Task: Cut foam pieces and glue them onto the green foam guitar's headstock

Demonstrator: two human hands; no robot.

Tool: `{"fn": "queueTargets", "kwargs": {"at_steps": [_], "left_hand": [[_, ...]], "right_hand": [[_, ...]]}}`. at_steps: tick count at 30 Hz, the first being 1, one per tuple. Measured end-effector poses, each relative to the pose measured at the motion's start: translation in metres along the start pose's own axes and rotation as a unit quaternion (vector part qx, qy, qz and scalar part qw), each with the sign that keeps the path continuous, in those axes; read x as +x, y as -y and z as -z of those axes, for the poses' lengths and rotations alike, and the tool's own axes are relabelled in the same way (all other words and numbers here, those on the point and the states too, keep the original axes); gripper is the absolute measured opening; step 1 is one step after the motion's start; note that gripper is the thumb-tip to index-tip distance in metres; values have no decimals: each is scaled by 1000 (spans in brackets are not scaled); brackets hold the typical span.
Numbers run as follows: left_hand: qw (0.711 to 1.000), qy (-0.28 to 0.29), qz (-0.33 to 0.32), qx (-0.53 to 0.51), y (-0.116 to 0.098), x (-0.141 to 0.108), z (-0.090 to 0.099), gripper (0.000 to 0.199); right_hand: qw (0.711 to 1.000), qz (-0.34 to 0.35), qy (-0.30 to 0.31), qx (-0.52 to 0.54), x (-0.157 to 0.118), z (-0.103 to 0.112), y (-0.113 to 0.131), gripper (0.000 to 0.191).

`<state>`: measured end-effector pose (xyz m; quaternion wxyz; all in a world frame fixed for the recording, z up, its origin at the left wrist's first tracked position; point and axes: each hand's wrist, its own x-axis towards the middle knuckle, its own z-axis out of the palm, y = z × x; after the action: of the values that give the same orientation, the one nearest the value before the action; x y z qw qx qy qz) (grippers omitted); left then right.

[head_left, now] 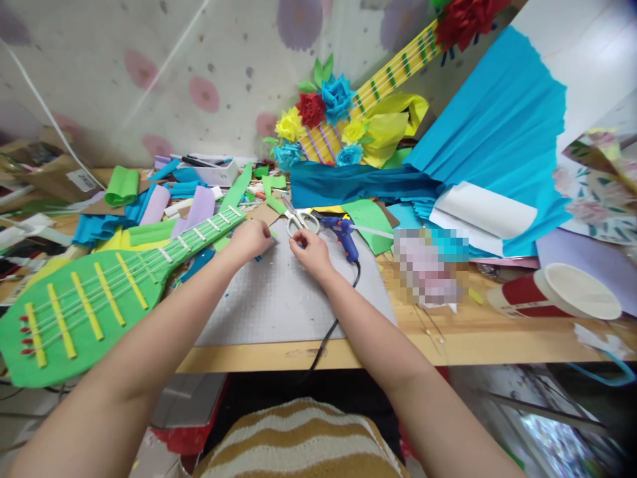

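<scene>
The thing closest to the hands is the pair of scissors (297, 214), on the gray mat (279, 312) on the bench (298, 354). They lie at about 11 o'clock from the right hand (313, 252), just past its fingertips, and I can't tell if the fingers touch the handles. The scissors are long from 11 o'clock to 5 o'clock, with the points away and the loops toward the person. The right hand is nearer to them than the left hand (249, 239). The blue glue gun (343, 232) is at about 2 o'clock from the right hand, with its grip pointing to 5 o'clock. A green toy guitar (114, 285) lies at 8 o'clock from the left hand, its neck aimed at 2 o'clock. Both arms reach in over the mat, so the hands face each other with a small gap between. On each hand the fingers are bent and the tips pinch close together. I can't tell if either one has a tiny thing in it.
</scene>
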<state>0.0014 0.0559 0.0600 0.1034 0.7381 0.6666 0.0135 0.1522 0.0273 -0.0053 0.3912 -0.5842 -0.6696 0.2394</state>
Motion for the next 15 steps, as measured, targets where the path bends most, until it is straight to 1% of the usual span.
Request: {"fn": "queueTargets", "kwargs": {"at_steps": [3,6,10,15], "left_hand": [[1000,5,-17,-25,3,-3,-3,21],[999,14,-37,-33,4,-6,-1,22],[997,13,-57,-43,6,-8,2,24],[997,7,-62,-41,10,-6,-2,24]], "right_hand": [[999,28,29,-27,-1,2,1,15],[995,38,58,-66,-2,1,4,14],[990,45,74,-108,-5,-2,5,13],[987,46,84,-130,-7,-5,8,14]]}}
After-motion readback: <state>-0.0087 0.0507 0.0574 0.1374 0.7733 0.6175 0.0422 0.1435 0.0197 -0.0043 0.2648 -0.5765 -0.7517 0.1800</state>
